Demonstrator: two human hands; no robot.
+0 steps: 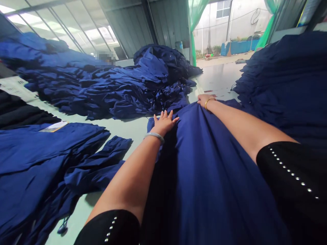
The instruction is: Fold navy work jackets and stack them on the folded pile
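A dark blue garment (204,163) stretches from close below me out over the pale table. At its far edge my right hand (204,99) is closed, fingers gripping a pinch of the cloth so that folds run back from it. My left hand (164,123) rests with fingers spread on the garment's far left part, palm down. A gold bangle (208,102) circles the right wrist, and a pale grey bangle (154,136) the left.
A long heap of blue garments (122,88) lies across the table beyond my hands. At right stands a tall stack of blue garments (286,78). More blue clothing (51,160) lies at left, with a paper (54,127) on it. Green curtains (265,34) frame a doorway behind.
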